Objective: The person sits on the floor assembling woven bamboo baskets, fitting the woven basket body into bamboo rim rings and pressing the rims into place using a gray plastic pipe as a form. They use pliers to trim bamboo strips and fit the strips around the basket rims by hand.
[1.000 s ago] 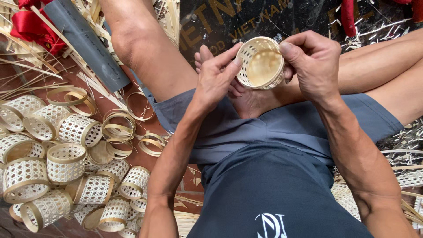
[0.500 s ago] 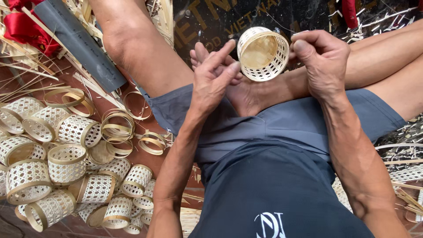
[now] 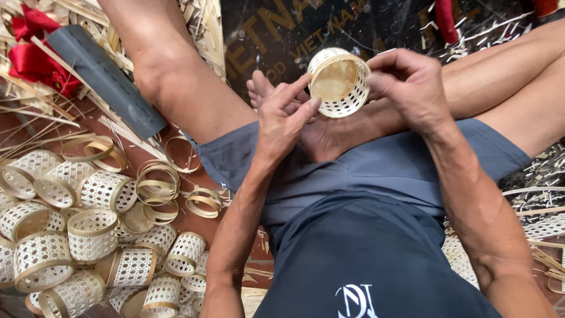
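Note:
A small round woven bamboo basket, pale with a lattice wall and a solid bottom, is held up over my crossed legs with its opening towards me. My right hand grips its right side. My left hand touches the basket's lower left rim with the fingertips, thumb pressed against the edge. Both forearms reach up from the bottom of the view over my dark blue shirt and shorts.
A heap of several similar woven baskets lies at the lower left, with loose bamboo rings beside it. A grey pipe, red ribbon and bamboo strips lie at upper left. Bamboo scraps litter the right.
The basket has been turned in my hands and shifted slightly right. My left hand, briefly off it half a second ago, is back on its lower left rim.

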A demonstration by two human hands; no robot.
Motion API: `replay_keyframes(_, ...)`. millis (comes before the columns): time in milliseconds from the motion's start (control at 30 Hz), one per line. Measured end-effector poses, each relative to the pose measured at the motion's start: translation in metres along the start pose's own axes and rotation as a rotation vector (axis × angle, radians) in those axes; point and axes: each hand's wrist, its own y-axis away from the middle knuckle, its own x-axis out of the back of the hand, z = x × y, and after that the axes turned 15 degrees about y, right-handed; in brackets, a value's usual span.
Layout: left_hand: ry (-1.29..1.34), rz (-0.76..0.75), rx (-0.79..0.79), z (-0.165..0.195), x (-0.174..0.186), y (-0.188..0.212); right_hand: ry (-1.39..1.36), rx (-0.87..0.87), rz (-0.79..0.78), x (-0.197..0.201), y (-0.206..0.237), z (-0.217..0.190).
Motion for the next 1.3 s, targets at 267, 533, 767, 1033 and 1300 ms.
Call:
replay_keyframes(267, -1.021, -0.018, -0.488, 0.018, -0.012, -0.016, 0.678, 0.539, 0.135, -0.017, 0.008, -0.021)
replay_keyframes(533, -0.843, -0.277, -0.619, 0.025, 0.008, -0.041, 0.730, 0.588, 0.162, -0.027, 0.003, -0.027)
replay_keyframes(767, -0.758, -0.073, -0.720, 0.019, 0.020, 0.000, 0.854, 0.742, 0.264, -0.042, 0.008, -0.018)
replay_keyframes(1033, -0.710, -0.082, -0.714, 0.019, 0.024, 0.004, 0.926, 0.868, 0.311, -0.049, 0.005, -0.019)
replay_keyframes(1300, -0.728, -0.113, -0.643, 0.033, 0.015, -0.017, 0.858, 0.761, 0.410, -0.048, -0.001, -0.028)
